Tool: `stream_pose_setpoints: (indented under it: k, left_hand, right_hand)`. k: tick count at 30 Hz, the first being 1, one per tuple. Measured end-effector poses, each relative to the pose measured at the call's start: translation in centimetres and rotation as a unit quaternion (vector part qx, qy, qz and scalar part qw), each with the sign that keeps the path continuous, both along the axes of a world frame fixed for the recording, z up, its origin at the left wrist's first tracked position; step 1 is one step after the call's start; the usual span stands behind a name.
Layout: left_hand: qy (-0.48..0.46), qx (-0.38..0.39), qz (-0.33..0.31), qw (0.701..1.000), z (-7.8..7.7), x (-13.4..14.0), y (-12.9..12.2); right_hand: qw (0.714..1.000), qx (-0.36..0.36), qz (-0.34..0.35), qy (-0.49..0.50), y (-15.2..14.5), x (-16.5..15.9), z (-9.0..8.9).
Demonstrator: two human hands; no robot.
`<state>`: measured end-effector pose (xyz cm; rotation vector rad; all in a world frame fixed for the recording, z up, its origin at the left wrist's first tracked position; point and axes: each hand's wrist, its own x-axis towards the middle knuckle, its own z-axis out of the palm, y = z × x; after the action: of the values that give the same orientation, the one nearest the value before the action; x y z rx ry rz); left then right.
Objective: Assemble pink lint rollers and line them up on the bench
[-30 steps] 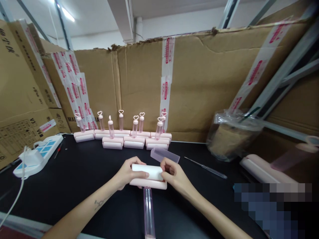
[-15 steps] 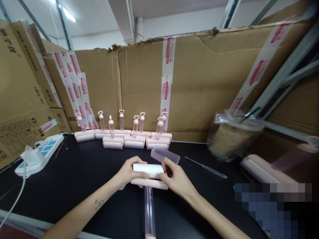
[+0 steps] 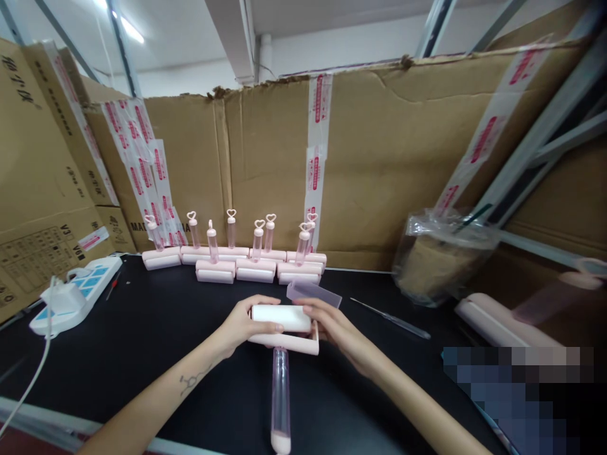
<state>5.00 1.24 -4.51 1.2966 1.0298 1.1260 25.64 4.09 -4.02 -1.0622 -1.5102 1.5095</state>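
A pink lint roller lies in front of me with its clear handle pointing toward me. Its white sticky roll sits in the frame, whose right arm is exposed. My left hand grips the left end, thumb across the front of the roll. At the right end, my right hand has its fingers over the top of the roll and around the end; some fingertips are hidden behind it. Just behind the right hand lies a translucent purple cover.
Several pink lint rollers with heart-topped handles stand along the cardboard wall. A pointed tool and a bagged drink cup are on the right. Another lint roller lies far right; a power strip is left.
My right hand has gone from a pinch at the roll's right end to straighter fingers over it, uncovering the frame's right arm. The lint roller has shifted slightly away from me.
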Motion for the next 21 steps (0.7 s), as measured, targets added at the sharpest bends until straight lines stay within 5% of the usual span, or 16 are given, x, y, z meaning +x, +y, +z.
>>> stream_pose_setpoints:
  k: [5, 8, 12, 21]
  left_hand:
    - [-0.077, -0.068, 0.058, 0.993, -0.1, 0.4, -0.3]
    - [-0.142, -0.112, 0.011, 0.983, -0.5, 0.8, -0.4]
    - [-0.098, -0.169, -0.089, 0.977, -1.1, 1.3, -0.6]
    - [-0.056, -0.182, -0.115, 0.975, -0.4, 0.9, -0.8]
  right_hand:
    - [0.998, -0.018, -0.008, 0.065, -0.8, -0.5, 0.6]
    - [0.994, -0.002, -0.06, 0.092, -1.0, -0.6, 0.4]
    - [0.991, 0.01, -0.081, 0.107, -0.9, -0.6, 0.4]
    - [0.984, -0.057, -0.043, 0.164, -1.1, -0.7, 0.3]
